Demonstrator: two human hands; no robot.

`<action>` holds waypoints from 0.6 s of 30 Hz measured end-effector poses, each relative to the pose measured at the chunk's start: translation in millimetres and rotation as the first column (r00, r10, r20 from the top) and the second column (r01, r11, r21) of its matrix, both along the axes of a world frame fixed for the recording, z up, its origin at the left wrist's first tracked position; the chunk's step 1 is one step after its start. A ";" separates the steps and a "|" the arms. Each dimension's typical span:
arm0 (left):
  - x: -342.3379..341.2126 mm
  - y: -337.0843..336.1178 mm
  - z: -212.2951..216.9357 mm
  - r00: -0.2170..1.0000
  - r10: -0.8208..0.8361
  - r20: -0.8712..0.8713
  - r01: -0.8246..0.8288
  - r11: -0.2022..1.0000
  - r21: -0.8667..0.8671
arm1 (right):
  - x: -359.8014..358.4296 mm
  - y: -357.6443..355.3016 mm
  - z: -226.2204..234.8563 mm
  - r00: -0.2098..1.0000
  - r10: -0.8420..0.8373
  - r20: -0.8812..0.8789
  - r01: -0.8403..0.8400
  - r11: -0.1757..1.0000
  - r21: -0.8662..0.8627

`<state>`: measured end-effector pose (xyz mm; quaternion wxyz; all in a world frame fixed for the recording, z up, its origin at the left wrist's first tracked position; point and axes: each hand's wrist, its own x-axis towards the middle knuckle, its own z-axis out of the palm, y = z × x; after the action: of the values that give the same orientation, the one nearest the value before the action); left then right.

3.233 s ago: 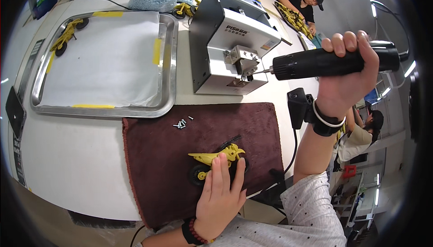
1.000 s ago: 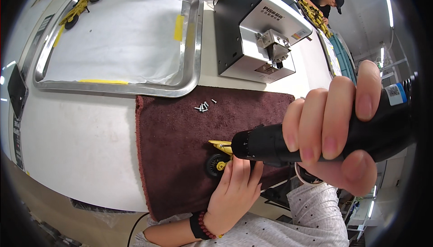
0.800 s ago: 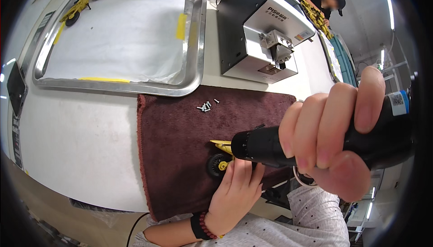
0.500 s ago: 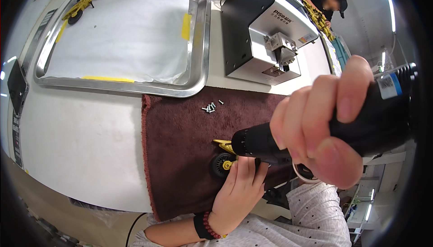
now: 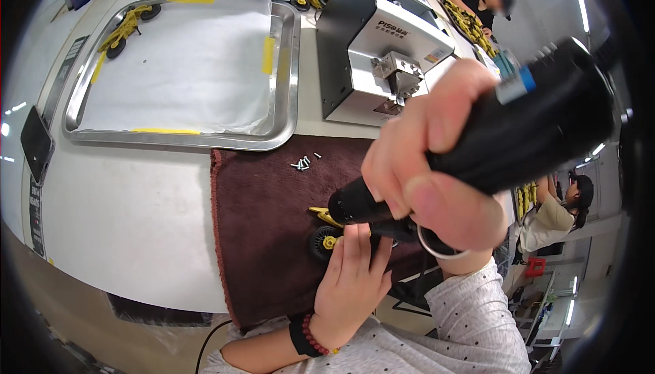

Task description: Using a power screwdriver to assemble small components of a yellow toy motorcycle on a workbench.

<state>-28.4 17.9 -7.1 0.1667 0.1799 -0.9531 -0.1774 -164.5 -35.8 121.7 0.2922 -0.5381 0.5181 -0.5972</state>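
A white table [image 5: 136, 217] bears a metal tray [image 5: 290, 87]; maroon cloth [image 5: 263, 217]; boxy machine [image 5: 338, 60].

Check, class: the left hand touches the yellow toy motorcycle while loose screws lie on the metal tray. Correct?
Wrong surface: the head view shows loose screws on the brown cloth, not the metal tray; the left hand touches the yellow toy motorcycle.

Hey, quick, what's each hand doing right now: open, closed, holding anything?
Left hand: open, fingers extended and resting on the yellow toy motorcycle.
Right hand: closed, holding the black electric screwdriver.
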 end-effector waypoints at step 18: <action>-4.2 -5.6 8.7 0.999 0.016 -0.042 -0.019 0.997 -0.078 | -27.0 81.9 37.5 0.980 0.023 0.198 0.056 0.920 -0.387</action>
<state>-32.6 12.3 1.6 0.1946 0.1778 -0.9541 -0.1419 -191.5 46.1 159.2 0.2241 -0.5188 0.3612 -0.7417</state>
